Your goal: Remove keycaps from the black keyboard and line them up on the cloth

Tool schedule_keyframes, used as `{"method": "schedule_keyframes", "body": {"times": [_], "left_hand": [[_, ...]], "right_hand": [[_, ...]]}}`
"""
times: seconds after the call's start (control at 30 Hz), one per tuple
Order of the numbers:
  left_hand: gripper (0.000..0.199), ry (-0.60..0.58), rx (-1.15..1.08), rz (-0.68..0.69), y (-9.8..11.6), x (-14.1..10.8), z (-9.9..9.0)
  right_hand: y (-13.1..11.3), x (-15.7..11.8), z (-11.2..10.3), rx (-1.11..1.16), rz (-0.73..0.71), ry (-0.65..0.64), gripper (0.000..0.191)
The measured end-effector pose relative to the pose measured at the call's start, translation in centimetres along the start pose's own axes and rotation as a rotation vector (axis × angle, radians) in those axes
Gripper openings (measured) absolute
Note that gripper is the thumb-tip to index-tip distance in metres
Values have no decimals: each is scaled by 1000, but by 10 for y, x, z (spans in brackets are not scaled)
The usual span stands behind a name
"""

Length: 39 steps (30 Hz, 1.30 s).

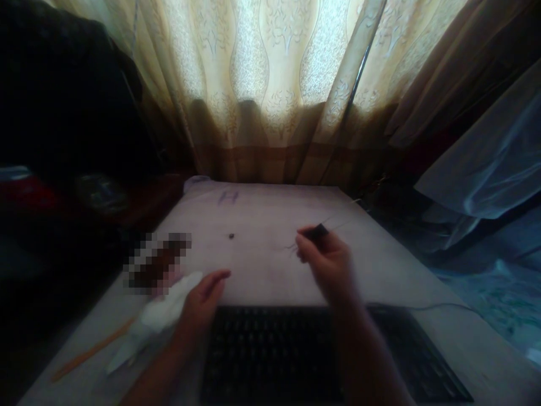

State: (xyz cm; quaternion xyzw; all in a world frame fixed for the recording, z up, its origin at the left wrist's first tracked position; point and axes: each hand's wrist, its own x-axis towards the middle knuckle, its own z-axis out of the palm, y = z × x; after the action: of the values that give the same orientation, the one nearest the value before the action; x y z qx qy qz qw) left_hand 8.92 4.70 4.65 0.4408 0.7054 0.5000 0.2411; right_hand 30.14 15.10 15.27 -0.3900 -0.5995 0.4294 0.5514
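Observation:
My right hand [327, 259] is closed around a small black block [316, 232], held above the table [262, 214]. Thin wire-like strands stick out from it on both sides; its exact kind is too blurred to tell. My left hand [205, 296] hovers near the keyboard's upper left corner, fingers stretched toward the middle, with nothing visible in it. Just beyond its fingertips a tiny dark piece [231, 235] lies on the pale tabletop. Beside the left hand rests a crumpled white cloth or paper bundle [169, 304].
A black keyboard [270, 349] lies under my forearms, its cable [443, 305] running right. At left are an orange-brown stick [93, 349] and a pixelated dark item [158, 265]. A patterned curtain [279, 84] hangs behind the table; pale fabric [486, 152] hangs at right.

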Motion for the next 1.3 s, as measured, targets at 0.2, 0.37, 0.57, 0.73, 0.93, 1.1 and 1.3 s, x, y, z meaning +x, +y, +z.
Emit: {"method": "schedule_keyframes", "body": {"times": [0.2,0.37,0.57,0.73,0.93,1.1,1.3], "left_hand": [[39,-26,-253,-151,-22,-17,5],[44,-47,-296,-160,-17,-16,8],[41,-58,-350,-182,-16,-17,9],[38,-75,-321,-162,-18,-17,9],[37,-49,-347,-186,-10,-18,8],[36,-62,-328,-188,-9,-18,8],[37,-53,-351,-211,-8,-18,8]], "right_hand": [[11,-10,25,72,127,-222,13],[14,-18,43,15,272,-376,9],[26,-27,53,-108,322,-537,2],[33,-29,48,-102,353,-658,14],[33,-25,40,-155,361,-740,14],[38,-24,40,-244,262,-806,12],[42,-27,44,-229,242,-864,10]]}}
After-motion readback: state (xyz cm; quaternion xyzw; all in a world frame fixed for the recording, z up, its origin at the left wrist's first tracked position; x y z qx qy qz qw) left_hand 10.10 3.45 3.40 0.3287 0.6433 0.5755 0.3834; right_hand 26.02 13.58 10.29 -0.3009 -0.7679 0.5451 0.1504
